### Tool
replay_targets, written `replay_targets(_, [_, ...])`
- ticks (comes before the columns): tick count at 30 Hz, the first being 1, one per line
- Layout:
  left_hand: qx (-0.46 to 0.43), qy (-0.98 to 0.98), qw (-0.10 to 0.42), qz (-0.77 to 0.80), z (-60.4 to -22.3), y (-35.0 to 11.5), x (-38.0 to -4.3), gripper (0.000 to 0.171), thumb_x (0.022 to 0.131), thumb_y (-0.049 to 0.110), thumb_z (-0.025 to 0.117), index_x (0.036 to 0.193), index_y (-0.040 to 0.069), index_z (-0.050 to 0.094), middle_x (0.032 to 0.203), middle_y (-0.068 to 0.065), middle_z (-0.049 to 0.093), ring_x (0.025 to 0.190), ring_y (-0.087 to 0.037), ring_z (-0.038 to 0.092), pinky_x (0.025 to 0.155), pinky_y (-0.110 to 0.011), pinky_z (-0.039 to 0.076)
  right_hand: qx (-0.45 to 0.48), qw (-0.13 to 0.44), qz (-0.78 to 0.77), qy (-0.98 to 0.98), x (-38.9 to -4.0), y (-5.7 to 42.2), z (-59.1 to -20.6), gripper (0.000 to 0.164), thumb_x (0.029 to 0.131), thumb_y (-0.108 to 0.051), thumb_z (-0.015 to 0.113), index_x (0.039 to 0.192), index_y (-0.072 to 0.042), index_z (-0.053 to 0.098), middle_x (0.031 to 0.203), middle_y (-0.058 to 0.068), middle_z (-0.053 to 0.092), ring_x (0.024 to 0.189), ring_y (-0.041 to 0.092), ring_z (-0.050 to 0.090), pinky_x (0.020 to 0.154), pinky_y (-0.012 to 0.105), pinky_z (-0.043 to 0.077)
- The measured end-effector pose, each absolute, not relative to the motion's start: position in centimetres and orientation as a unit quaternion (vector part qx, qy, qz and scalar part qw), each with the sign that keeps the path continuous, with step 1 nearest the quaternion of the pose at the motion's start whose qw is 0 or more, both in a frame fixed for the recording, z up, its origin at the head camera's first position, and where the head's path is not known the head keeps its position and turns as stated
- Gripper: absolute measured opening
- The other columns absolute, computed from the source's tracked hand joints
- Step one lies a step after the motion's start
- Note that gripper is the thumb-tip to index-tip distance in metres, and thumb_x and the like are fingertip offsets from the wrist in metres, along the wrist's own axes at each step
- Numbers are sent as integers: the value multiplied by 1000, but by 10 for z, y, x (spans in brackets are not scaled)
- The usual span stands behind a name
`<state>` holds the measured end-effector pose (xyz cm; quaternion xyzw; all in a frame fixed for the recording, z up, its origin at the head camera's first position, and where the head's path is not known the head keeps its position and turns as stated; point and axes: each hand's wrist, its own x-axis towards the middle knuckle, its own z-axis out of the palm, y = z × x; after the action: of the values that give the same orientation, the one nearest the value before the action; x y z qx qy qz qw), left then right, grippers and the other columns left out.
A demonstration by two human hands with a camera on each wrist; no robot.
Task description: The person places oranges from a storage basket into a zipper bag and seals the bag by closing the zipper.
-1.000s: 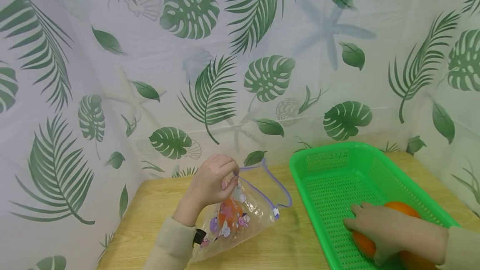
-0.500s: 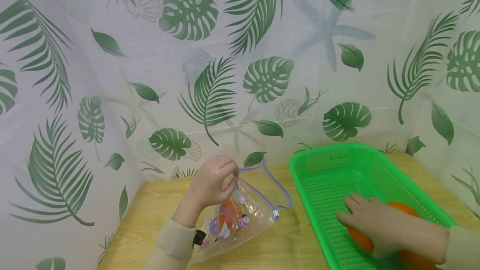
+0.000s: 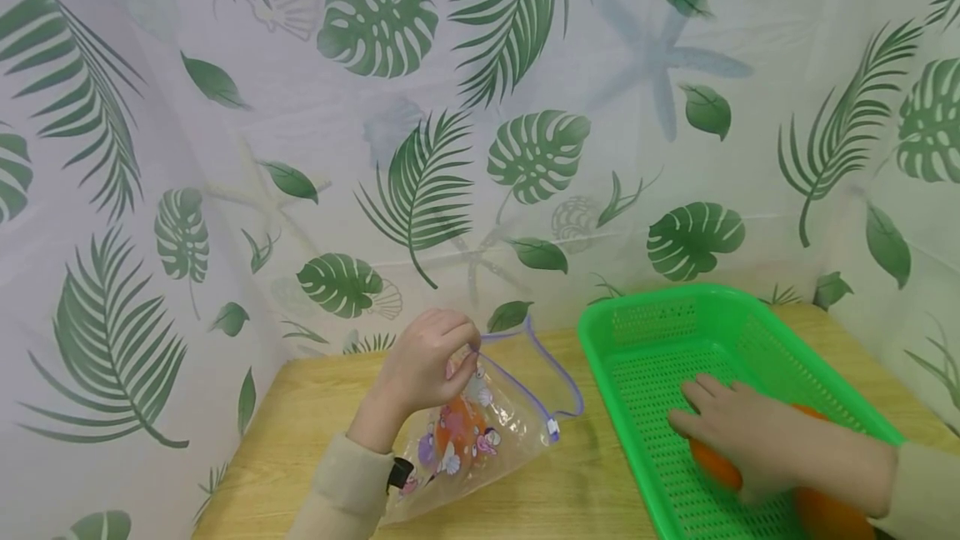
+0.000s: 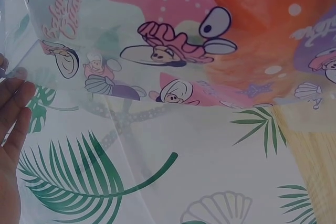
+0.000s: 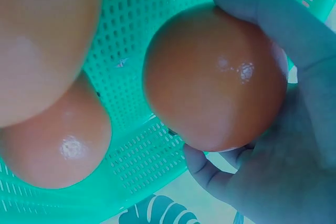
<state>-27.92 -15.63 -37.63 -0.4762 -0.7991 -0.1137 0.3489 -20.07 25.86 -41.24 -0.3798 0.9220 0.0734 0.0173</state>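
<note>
My left hand [image 3: 431,361] pinches the top edge of a clear zipper bag [image 3: 510,440] printed with shells and sea characters. The bag's purple-edged mouth gapes to the right, with a white slider [image 3: 553,427] on the rim. Through the printed film shows an orange-coloured round thing [image 4: 257,30]. Over the green basket, my right hand [image 3: 738,440] grips a smooth, shiny orange [image 5: 215,77], thumb on one side and fingers on the other. In the head view the hand covers most of that orange.
Two more oranges, one large in the near view [image 5: 47,40] and another behind it [image 5: 58,140], lie in the green perforated basket [image 3: 626,423]. The basket stands on a wooden table [image 3: 322,407], right of the bag. A leaf-patterned sheet [image 3: 450,207] hangs behind.
My right hand has shifted a little left and toward the back of the basket, with the orange in its grip. The left hand and the bag have stayed nearly still.
</note>
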Motion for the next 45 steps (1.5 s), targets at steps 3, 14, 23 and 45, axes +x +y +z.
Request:
replay_targets(3, [-476, -800, 348, -113, -377, -156, -279, 9, 82, 12, 74, 87, 14, 67, 88, 2, 71, 87, -19, 69, 83, -35, 58, -377, 14, 67, 924, -202, 258, -410, 80, 51, -28, 101, 116, -21, 55, 120, 8, 53, 106, 28, 53, 72, 48, 56])
replay_targets(14, [-474, -801, 348, -108, -376, -155, -277, 10, 82, 12, 74, 88, 14, 67, 88, 2, 71, 87, -19, 69, 84, -35, 58, -381, -22, 58, 923, -206, 255, -393, 78, 52, -26, 100, 116, -23, 56, 106, 0, 47, 94, 19, 43, 65, 34, 42])
replay_targets(23, [-475, -801, 347, -112, -376, -154, -277, 10, 82, 11, 74, 87, 14, 66, 87, 2, 71, 85, -19, 68, 82, -34, 58, -385, -47, 48, 920, -209, 253, -383, 77, 53, -29, 100, 116, -22, 56, 103, -1, 44, 93, 20, 41, 64, 30, 36])
replay_targets(45, [-473, -805, 344, -105, -377, -149, -274, 10, 83, 11, 75, 87, 15, 67, 89, 3, 71, 88, -19, 70, 84, -34, 58, -396, -102, 38, 912, -219, 232, -369, 73, 55, -29, 97, 116, -23, 57, 102, 2, 47, 95, 23, 45, 68, 35, 43])
